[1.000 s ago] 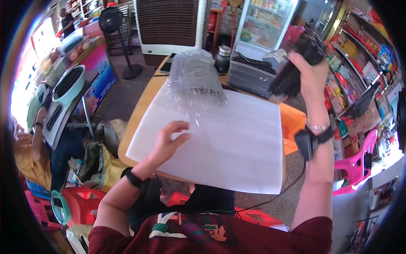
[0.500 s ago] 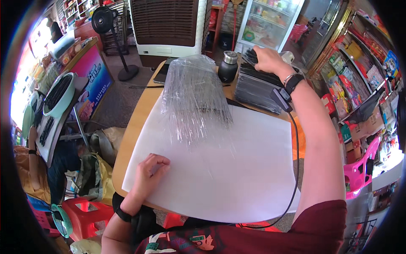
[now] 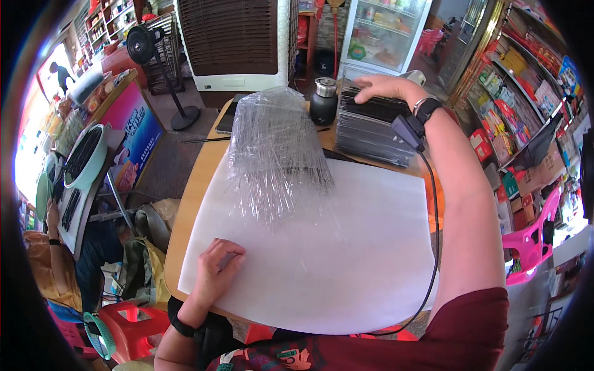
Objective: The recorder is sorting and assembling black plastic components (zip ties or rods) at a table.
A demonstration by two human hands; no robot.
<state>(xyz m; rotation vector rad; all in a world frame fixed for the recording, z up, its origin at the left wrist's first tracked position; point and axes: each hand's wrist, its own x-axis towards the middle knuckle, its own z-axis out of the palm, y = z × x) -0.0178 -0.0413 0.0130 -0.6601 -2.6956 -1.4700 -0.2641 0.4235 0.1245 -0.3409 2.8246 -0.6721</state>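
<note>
Reaching forward, the person's right hand [image 3: 391, 88] arches over the rectangular stack of thin black strips in clear plastic [image 3: 373, 139], its fingers extended and the thumb held apart. Nothing shows in its grasp; whether the fingertips touch the top strips cannot be told. The left hand [image 3: 218, 267] is loosely curled at the near left of the large white sheet [image 3: 328, 266], with only a narrow gap between thumb and forefinger and nothing visible there.

The stack sits at the far right of the pale wooden table [image 3: 190, 207], beyond the sheet's far edge. Just left of it stands an upright, rounded black bottle with a silver lid [image 3: 323, 106]. Farther left, a bundle of thin, shiny strands under clear plastic film [image 3: 272, 139] lies over the sheet's far side, its loose ends fanning toward the person. A small dark box-shaped device [image 3: 407, 133] is by the right wrist, and a black cable [image 3: 437, 210] hangs from it past the sheet's right edge.

Off to the left, a co-worker's hand [image 3: 53, 213] is near a pale green bowl holding dark strips [image 3: 97, 166]. Past the table stand a black pedestal fan [image 3: 142, 45], a brown-grilled white air cooler [image 3: 229, 37] and a glass-fronted refrigerator [image 3: 383, 31]. A bright pink plastic chair [image 3: 533, 244] stands at the right.
</note>
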